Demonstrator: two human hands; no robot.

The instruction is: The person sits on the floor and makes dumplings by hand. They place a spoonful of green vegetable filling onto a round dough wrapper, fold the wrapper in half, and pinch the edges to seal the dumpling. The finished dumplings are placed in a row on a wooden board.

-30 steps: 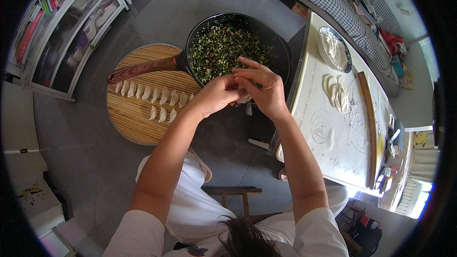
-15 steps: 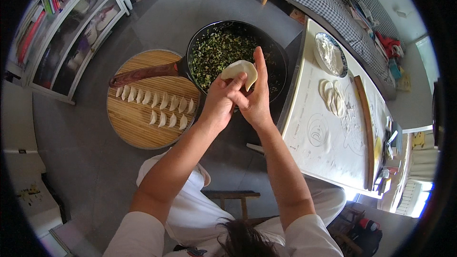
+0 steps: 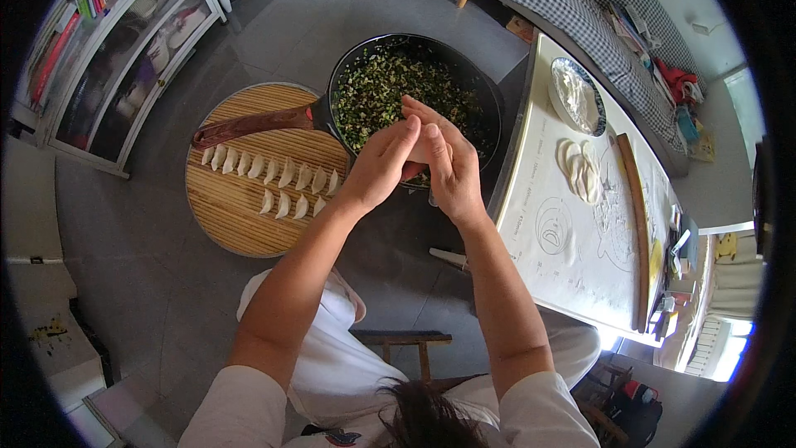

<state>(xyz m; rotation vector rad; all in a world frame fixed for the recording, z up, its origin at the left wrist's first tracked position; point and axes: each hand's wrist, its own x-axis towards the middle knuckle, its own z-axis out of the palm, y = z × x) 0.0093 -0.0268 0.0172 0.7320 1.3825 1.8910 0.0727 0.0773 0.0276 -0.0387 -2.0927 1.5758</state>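
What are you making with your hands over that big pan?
A person is folding a dumpling wrapper shut, pressed between the left hand and right hand, above a black pan of chopped green filling. Finished dumplings lie in two rows on a round bamboo tray. More flat wrappers wait on the floured table.

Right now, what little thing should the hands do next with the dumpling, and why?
Probably pinch its edge shut: the left hand and right hand press together around a dumpling over the pan of green filling, and finished ones line the round bamboo tray.
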